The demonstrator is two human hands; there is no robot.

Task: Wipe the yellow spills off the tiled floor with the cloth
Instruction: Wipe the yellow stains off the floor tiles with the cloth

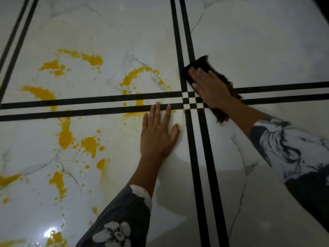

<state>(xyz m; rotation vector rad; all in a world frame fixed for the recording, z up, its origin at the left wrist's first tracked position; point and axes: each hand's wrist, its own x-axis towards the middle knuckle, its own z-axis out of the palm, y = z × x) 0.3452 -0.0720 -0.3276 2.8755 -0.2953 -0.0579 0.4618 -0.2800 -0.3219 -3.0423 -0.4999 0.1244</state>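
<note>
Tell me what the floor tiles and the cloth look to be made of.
Floor tiles: likely glazed ceramic or polished marble-look stone, white with grey veins; glossy, as the reflected light glare shows. Cloth: dark, seemingly soft fabric; its frayed, fuzzy edge suggests textile, exact fibre unclear.

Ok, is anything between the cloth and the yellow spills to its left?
No object. Only bare tile separates the dark cloth under the right hand from the nearest yellow spills. The left hand lies flat before the lower ones.
</note>
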